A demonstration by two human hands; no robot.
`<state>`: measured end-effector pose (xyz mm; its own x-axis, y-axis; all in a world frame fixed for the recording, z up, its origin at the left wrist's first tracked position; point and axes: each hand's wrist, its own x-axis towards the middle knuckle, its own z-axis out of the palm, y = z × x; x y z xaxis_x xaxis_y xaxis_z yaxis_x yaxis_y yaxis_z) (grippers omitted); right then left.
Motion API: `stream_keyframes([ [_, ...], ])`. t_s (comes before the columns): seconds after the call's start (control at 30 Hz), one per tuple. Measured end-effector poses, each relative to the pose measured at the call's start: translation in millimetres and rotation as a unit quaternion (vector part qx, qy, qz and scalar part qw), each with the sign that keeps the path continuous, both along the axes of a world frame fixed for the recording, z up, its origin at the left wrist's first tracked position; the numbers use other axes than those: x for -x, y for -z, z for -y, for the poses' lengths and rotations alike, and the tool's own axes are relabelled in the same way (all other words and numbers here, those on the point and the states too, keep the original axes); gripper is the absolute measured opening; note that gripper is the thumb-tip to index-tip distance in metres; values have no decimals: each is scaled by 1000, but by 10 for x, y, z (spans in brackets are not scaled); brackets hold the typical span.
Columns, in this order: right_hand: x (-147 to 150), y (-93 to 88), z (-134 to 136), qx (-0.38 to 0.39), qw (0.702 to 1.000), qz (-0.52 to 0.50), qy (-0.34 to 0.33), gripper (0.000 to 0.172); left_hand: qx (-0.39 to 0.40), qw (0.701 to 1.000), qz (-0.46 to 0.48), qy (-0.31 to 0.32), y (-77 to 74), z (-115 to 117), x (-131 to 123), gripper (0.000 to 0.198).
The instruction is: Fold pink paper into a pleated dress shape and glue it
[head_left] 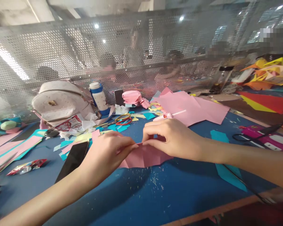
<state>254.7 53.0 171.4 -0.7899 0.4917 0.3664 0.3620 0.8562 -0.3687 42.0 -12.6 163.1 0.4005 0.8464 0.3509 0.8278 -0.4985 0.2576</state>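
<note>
A pink sheet of paper (148,156) with several creases hangs between my hands, its lower edge just over the blue table. My left hand (110,146) pinches its top edge between thumb and fingers. Close beside it, my right hand (167,136) pinches the same edge, thumb below and forefinger above. The fingertips of both hands almost meet. Part of the paper is hidden behind my hands. Beyond them lie scissors (124,120) with red and yellow handles, among blue and yellow paper scraps.
Left of my hands are a black phone (72,160), a candy wrapper (27,166) and a white backpack (58,100). A bottle (99,98) stands behind. Larger pink sheets (193,106) lie beyond my right hand; a magenta glue gun (265,138) and blue paper (228,175) lie right.
</note>
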Motion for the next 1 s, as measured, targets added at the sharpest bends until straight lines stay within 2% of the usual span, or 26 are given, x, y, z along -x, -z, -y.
stream_keyframes([
  [0.1,-63,-45,-6,88,996,-5,-19,14,-45,999,7,8,-2,127,101,33],
  [0.37,-248,-61,-3,224,974,11,-29,20,-16,996,85,23,1,394,262,22],
  [0.43,-305,-45,-29,242,970,10,-31,21,-19,995,94,11,1,441,300,24],
  [0.53,-464,-5,-100,244,970,9,3,23,-49,993,101,-37,28,514,435,23],
  [0.67,-686,67,-178,267,962,41,42,24,-20,992,103,-69,106,539,643,23],
  [0.73,-719,93,-196,232,970,20,69,24,-5,991,114,-72,125,480,693,25],
  [0.83,-646,99,-209,143,982,-78,94,23,-5,994,94,-50,107,315,689,22],
  [0.9,-559,84,-214,94,986,-111,77,25,-83,993,74,-33,72,204,658,18],
  [0.97,-487,66,-218,23,995,-90,48,29,-195,979,46,-18,37,141,622,15],
  [1.0,-465,64,-220,-25,996,-73,33,25,-247,969,20,1,28,136,607,17],
])
